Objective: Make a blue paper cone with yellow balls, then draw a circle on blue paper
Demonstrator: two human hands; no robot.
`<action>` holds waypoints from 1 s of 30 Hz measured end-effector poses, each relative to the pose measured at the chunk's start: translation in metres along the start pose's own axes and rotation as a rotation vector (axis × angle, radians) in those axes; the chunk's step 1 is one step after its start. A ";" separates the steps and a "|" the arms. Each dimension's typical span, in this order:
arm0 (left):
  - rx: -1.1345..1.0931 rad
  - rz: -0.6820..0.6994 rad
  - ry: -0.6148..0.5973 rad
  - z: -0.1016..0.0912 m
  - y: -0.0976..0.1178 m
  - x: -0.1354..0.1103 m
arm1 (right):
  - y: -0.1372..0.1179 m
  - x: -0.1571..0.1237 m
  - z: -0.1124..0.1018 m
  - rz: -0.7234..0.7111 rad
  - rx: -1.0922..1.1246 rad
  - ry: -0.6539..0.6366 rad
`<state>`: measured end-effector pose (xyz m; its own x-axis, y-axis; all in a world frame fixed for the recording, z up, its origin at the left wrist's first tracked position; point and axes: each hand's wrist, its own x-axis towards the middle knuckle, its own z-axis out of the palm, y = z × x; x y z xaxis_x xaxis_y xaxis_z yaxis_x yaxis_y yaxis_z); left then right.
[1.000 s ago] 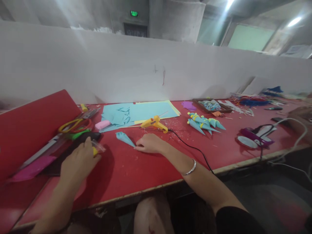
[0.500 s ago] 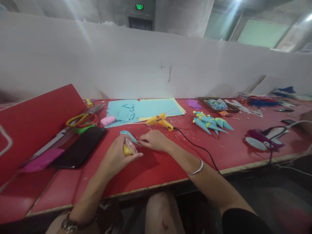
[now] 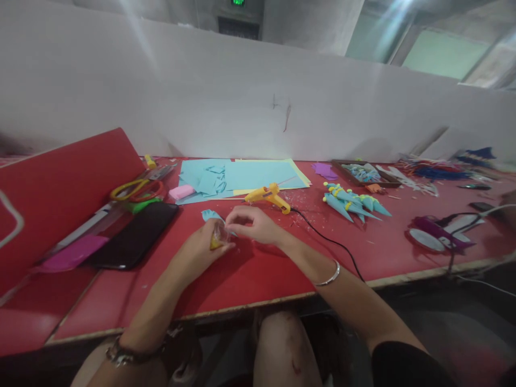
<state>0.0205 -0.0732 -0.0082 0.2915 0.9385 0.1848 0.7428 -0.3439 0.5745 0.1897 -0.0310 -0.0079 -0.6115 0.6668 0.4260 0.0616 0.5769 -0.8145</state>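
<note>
Holding the packet [image 3: 219, 235] in our curled left hand [image 3: 196, 246], we judged it light, best gripped mid-body; beside it our right hand [image 3: 255, 224] half-pinched, hold unclear.

Left hand [image 3: 197, 244] has left the flat black rectangular phone [image 3: 135, 236], partly covered 1.0 s ago and now exposed, and come to mid-table with the small clear plastic bag of yellow contents [image 3: 219, 236]. Right hand [image 3: 260, 223], at the cone's tip 1.0 s ago, now has fingertips by the bag; contact unclear. Gap between hands closed since 0.5 s ago. Light-blue paper cone [image 3: 210, 215] now mostly hidden behind them. View tipped lower; green exit sign [image 3: 237, 2] cut off.
</note>
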 end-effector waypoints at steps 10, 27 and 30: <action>-0.014 0.049 0.004 0.015 -0.011 0.001 | -0.001 0.002 0.006 -0.003 -0.269 -0.175; 0.172 0.029 -0.129 0.009 0.000 0.000 | -0.006 0.001 0.010 0.319 0.112 -0.373; 0.184 0.041 -0.146 0.007 0.002 -0.001 | -0.008 0.001 0.008 0.353 0.077 -0.371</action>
<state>0.0262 -0.0754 -0.0129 0.3979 0.9139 0.0801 0.8220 -0.3939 0.4114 0.1828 -0.0388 -0.0037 -0.8037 0.5939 -0.0372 0.2648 0.3009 -0.9162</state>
